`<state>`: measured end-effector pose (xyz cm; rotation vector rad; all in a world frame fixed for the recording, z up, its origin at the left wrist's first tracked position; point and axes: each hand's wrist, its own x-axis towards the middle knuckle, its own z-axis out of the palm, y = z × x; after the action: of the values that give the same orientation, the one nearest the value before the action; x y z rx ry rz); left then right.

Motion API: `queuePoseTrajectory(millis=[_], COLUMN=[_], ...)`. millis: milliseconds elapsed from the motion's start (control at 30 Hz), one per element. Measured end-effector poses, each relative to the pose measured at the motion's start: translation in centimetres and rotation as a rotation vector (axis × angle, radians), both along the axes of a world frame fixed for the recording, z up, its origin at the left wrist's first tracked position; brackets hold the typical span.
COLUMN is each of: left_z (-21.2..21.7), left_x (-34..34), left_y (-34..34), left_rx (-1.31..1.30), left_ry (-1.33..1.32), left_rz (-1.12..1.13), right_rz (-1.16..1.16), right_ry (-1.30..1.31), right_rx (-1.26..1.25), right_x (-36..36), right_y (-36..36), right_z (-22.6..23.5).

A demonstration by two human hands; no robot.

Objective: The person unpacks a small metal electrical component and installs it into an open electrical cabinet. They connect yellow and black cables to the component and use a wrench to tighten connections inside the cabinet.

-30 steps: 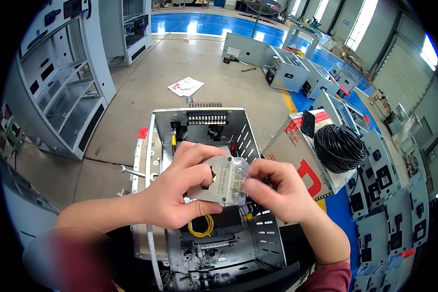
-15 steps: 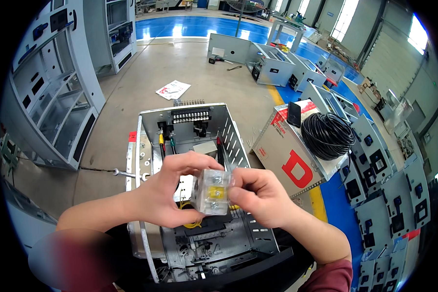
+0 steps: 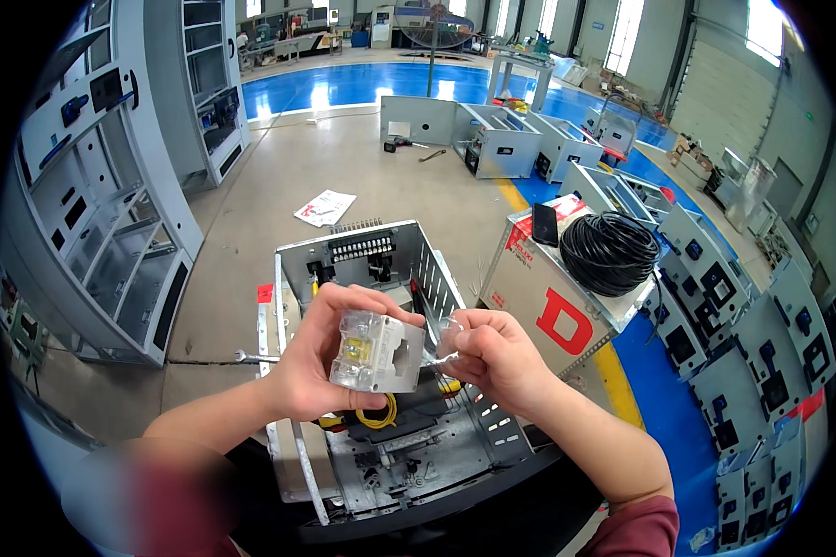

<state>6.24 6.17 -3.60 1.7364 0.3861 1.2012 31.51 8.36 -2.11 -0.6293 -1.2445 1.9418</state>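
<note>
My left hand [image 3: 308, 367] is wrapped round a current transformer [image 3: 395, 357], a whitish block with a stepped opening in one face and clear plastic over a yellow patch on another. Close beside it, my right hand [image 3: 506, 351] pinches a small clear plastic piece [image 3: 450, 334]; whether this touches the block I cannot tell. Both hands are above an open grey metal enclosure [image 3: 446, 290]. Inside it are a terminal strip [image 3: 362, 249] on the far wall and a loop of yellow wire [image 3: 392, 408] below the block. My hands hide the enclosure's middle.
A wrench [image 3: 254, 357] lies at the enclosure's left edge. To the right, a box [image 3: 529, 288] carries a phone [image 3: 544, 225] and a black cable coil [image 3: 610, 255]. Tall cabinets [image 3: 163, 176] stand left. Panels [image 3: 715, 381] line the right; papers [image 3: 325, 208] lie on the floor ahead.
The current transformer has turned in my left hand, so its face with the opening now shows. My right hand has drawn slightly away to the right with a clear plastic piece. The view has tilted upward.
</note>
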Motion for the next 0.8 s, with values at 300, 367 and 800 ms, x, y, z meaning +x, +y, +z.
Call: queuePoseTrajectory(millis=[300,367,800], left_z=[2.5,3.0,1.9], left_x=[0.9,1.2,4.4], left_y=[1.0,1.5,0.0], left_rx=[-0.434,-0.423,-0.71], left_ry=[-0.476,-0.486,-0.499], left_rz=[-0.193,-0.241,-0.113], right_rz=[-0.206,-0.251,-0.184], right_ry=[0.095,0.109,-0.606], right_rx=[0.023,0.037,0.361], right_x=[3.0,4.1,9.2], right_y=[0.8,0.9,-0.7], right_z=[0.4,0.4,0.2])
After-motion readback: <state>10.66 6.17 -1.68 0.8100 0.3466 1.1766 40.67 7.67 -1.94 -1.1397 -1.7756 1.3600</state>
